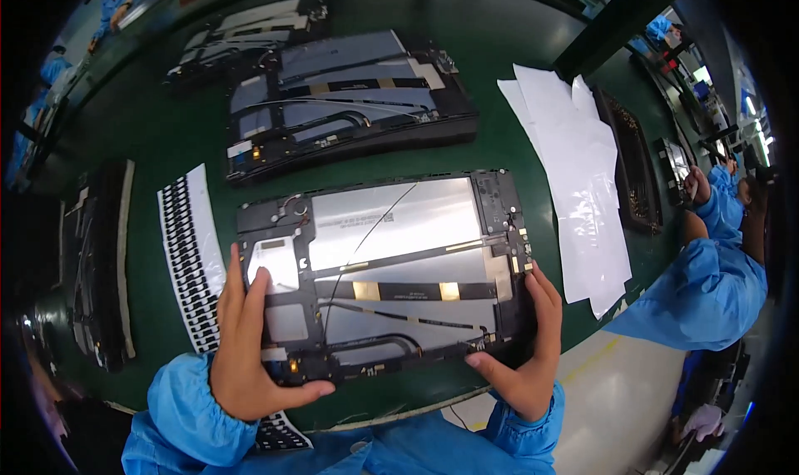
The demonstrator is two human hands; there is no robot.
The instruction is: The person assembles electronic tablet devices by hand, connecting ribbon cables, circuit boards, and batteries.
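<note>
An opened tablet (398,233), its silver battery, flat cables and thin black wire exposed, lies in front of me at the table's near side. Gripping its left end is my left hand (241,363), with fingers along the side by a white square part and the thumb at the near edge. On the opposite end, my right hand (533,350) has its fingers against the right side and its thumb at the near corner. Left of the tablet, close to my left hand, lies a white sheet with rows of black stickers (185,242).
Behind the tablet are stacked open tablets (333,67), with another stack (250,29) farther back. A dark stack (100,258) stands left. White sheets (570,175), a black tray (628,159) and a dark post (620,25) are right. A co-worker's blue sleeve (695,296) reaches in beyond.
</note>
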